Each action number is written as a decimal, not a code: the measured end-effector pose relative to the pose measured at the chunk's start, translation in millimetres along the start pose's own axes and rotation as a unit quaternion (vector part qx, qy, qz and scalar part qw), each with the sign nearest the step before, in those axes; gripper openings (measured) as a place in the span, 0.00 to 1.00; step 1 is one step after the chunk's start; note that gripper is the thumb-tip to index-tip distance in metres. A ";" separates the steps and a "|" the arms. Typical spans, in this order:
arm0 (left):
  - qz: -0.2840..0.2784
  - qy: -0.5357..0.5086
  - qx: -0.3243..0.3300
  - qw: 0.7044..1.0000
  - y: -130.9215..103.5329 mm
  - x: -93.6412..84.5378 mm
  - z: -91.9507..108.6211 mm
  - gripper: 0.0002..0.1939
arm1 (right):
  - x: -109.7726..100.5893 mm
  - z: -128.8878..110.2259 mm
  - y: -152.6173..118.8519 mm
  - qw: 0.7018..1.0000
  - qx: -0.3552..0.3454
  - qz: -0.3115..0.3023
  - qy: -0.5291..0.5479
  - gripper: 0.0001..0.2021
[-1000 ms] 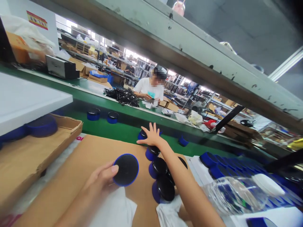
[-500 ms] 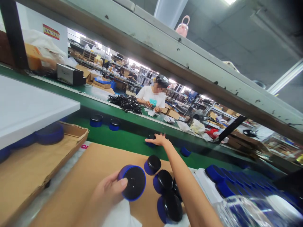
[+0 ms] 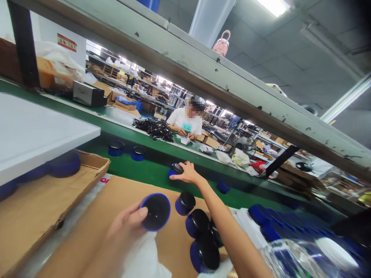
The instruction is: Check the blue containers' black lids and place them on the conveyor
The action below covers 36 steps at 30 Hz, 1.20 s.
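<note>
My left hand [image 3: 131, 218] grips a round blue container with a black face [image 3: 157, 212], thumb over its edge, above the cardboard sheet [image 3: 121, 193]. Stretched out over the green belt [image 3: 153, 170], my right hand [image 3: 187, 172] has its thumb and fingers around another blue-and-black round container [image 3: 175, 170], which appears to be on the belt. Between my arms, several glossy black-topped blue containers stand or lean on the cardboard, one at the sheet's far edge [image 3: 185, 203] and a tilted one close to me [image 3: 207, 253]. My right forearm partly hides one of them.
More containers stand on the belt: two at the left [image 3: 116, 148] and one at the right [image 3: 223, 187]. A cardboard tray [image 3: 91, 162] lies under a white board [image 3: 46, 131]. Rows of blue pieces [image 3: 278, 220] and a clear plastic bottle [image 3: 301, 256] occupy the right. A person [image 3: 185, 121] works opposite.
My right hand, spread over the container before, now has its fingers around it and sits slightly further left. My left hand with its container has shifted a little left and up.
</note>
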<state>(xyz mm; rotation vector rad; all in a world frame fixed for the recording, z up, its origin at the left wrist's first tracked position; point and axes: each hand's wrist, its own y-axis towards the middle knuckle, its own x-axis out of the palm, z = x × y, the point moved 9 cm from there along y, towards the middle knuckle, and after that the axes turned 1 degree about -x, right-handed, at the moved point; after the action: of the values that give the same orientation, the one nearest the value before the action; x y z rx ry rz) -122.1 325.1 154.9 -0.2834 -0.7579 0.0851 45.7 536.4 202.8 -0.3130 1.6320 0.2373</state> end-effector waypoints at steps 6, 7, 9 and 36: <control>0.018 -0.055 0.102 0.993 3.2 -13.9 50.0 0.20 | 5.5 -113.4 -40.1 0.980 -0.197 -0.036 0.016 0.36; 0.020 -0.059 0.108 0.992 2.8 -14.7 55.6 0.16 | 11.9 -125.1 -45.8 0.974 -0.219 -0.048 0.020 0.39; 0.030 -0.063 0.122 0.990 2.3 -16.8 64.0 0.10 | 22.7 -136.5 -52.9 0.968 -0.243 -0.063 0.032 0.42; 0.022 -0.061 0.123 0.990 -0.4 -9.4 56.1 0.14 | 2.1 -78.7 -114.3 0.550 0.113 -0.108 0.820 0.37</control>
<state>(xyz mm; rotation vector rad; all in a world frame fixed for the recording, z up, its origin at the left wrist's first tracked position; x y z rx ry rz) -167.5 335.5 187.5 -0.0607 -0.8539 0.2366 10.8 402.3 211.2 -0.5957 3.4077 -0.7590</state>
